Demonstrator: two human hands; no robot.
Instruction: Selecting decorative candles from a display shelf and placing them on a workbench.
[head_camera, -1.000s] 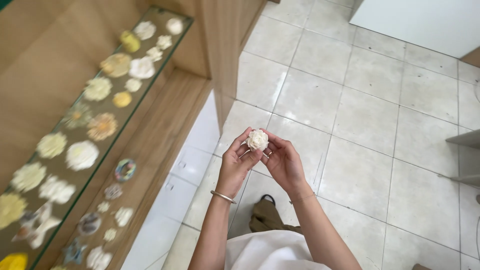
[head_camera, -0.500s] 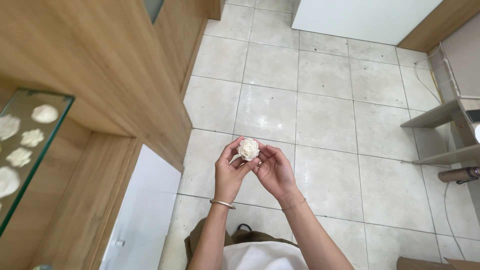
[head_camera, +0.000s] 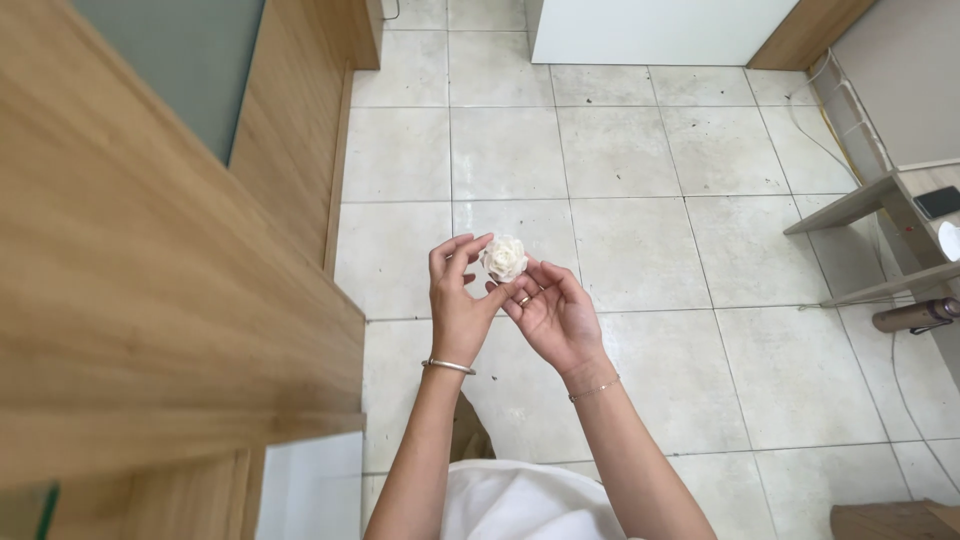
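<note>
A small white flower (head_camera: 504, 258) sits at the centre of the frame, pinched between the fingertips of both hands. The left hand (head_camera: 458, 305) curls loosely beside it; the right hand (head_camera: 553, 315) cups it from below, palm up. Pale floor tiles (head_camera: 640, 160) lie beneath, a wooden cabinet (head_camera: 150, 280) fills the left.

A cream-white flower (head_camera: 504, 258) is showing pale against light grey floor tiles (head_camera: 640, 160) speckled with dark marks. A wooden cabinet (head_camera: 150, 300) is glowing warm brown with streaky grain. A silver bangle (head_camera: 447, 366) is shining, and a white garment (head_camera: 520, 500) is lying plain.
</note>
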